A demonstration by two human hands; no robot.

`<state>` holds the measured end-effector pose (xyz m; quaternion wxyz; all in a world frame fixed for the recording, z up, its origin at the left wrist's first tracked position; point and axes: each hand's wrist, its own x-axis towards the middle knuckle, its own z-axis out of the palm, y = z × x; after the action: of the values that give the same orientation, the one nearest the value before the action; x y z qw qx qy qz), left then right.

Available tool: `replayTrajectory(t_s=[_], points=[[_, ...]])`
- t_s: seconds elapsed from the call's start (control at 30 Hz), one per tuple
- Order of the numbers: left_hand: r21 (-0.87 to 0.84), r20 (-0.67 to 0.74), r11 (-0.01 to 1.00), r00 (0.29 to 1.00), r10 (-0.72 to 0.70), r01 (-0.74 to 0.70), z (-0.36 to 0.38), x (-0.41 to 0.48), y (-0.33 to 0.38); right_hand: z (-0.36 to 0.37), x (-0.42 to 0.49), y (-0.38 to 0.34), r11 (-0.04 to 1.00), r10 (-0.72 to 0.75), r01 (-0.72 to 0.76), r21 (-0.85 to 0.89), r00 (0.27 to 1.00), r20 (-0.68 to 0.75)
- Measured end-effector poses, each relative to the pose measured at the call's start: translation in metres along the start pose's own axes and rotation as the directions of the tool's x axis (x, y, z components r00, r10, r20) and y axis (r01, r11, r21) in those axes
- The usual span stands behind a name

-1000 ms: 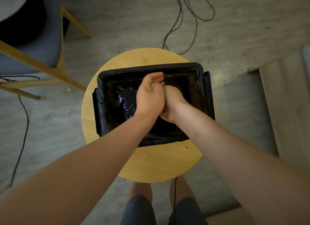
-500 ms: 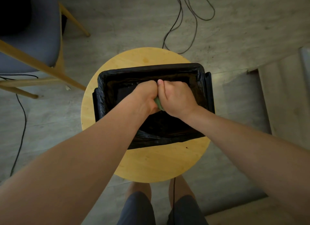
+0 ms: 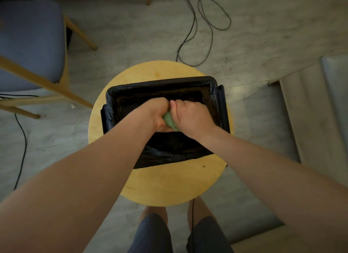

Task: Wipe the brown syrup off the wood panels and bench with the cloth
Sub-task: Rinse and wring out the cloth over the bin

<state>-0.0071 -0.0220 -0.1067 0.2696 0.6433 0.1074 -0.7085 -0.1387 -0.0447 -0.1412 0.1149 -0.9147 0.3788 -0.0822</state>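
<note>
A green cloth point(image 3: 169, 120) is bunched between my two fists, and only a small fold of it shows. My left hand point(image 3: 153, 113) grips one end and my right hand point(image 3: 191, 116) grips the other, knuckles nearly touching. Both hands hover over a black bin lined with a black plastic bag point(image 3: 162, 83). The bin stands on a round yellow wooden stool point(image 3: 169, 185). No brown syrup or wood panels show in the head view.
A chair with a blue seat point(image 3: 30, 41) and wooden legs stands at the left. Black cables point(image 3: 205, 24) loop on the grey floor behind the stool. Pale steps point(image 3: 308, 109) lie at the right. My legs stand below the stool.
One second ago my left hand was raised over my right inside the bin. Now both fists sit side by side, gripping the cloth, and they have barely shifted since half a second ago.
</note>
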Motion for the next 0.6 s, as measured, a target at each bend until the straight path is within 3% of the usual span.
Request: replayTrajectory(t_s=[0.07,0.13,0.17,0.23,0.4,0.6], points=[[0.09,0.007,0.996,1.0,0.017,-0.018,0.0,-0.015,0.006,-0.017,0.004,-0.005,0.95,0.217,-0.252,0.186,0.958,0.189],[0.151,0.004,0.988,0.999,0.035,-0.035,0.002,-0.032,0.013,-0.041,0.005,-0.006,0.707,0.398,-0.581,0.404,0.799,0.451],[0.181,0.004,0.983,0.999,0.036,-0.036,0.002,-0.039,0.015,-0.054,0.003,-0.006,0.59,0.422,-0.672,0.448,0.73,0.538],[0.232,0.029,0.971,0.998,0.056,-0.062,0.014,-0.059,0.021,-0.088,-0.007,-0.003,0.511,0.407,-0.712,0.482,0.694,0.594],[0.392,0.186,0.906,0.978,0.092,-0.16,0.07,-0.105,0.029,-0.168,-0.045,0.032,0.404,0.372,-0.682,0.61,0.732,0.571],[0.605,0.42,0.736,0.907,0.029,-0.303,0.23,-0.156,0.006,-0.27,-0.144,0.122,0.446,0.525,-0.603,0.662,0.775,0.353]])
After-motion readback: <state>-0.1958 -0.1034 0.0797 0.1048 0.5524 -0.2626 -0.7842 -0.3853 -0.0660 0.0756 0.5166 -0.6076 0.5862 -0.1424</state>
